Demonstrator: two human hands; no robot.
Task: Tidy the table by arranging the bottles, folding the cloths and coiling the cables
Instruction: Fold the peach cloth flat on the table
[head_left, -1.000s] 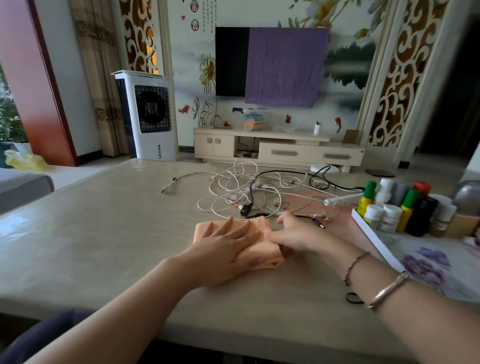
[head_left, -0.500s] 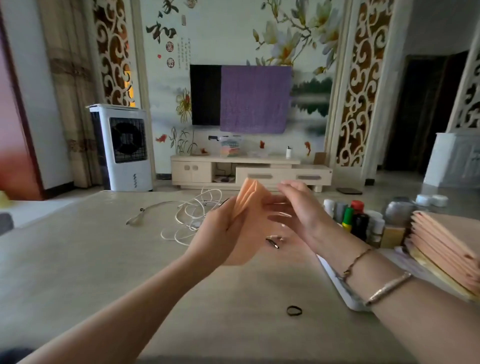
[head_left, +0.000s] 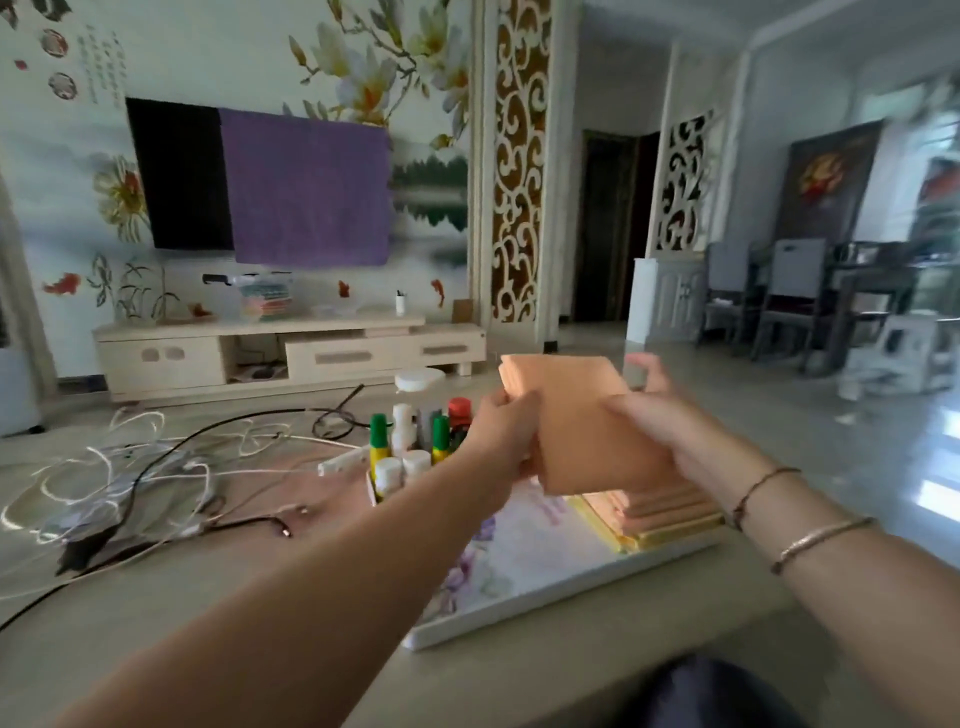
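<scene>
Since 1.0 s ago the folded orange cloth (head_left: 582, 421) has been lifted off the table (head_left: 156, 639) and carried right; it is now held above the cloth stack (head_left: 670, 512) on the floral tray (head_left: 524, 597). Judgement: folding done, stacking pending.

Left to right:
- cables (head_left: 135, 467): one tangle, uncoiled, strand count indistinct
- bottles (head_left: 415, 441): about seven, grouped
- left hand (head_left: 501, 436): closed on the cloth's left edge
- right hand (head_left: 660, 415): closed on its right edge
- stacked cloths: roughly four
</scene>
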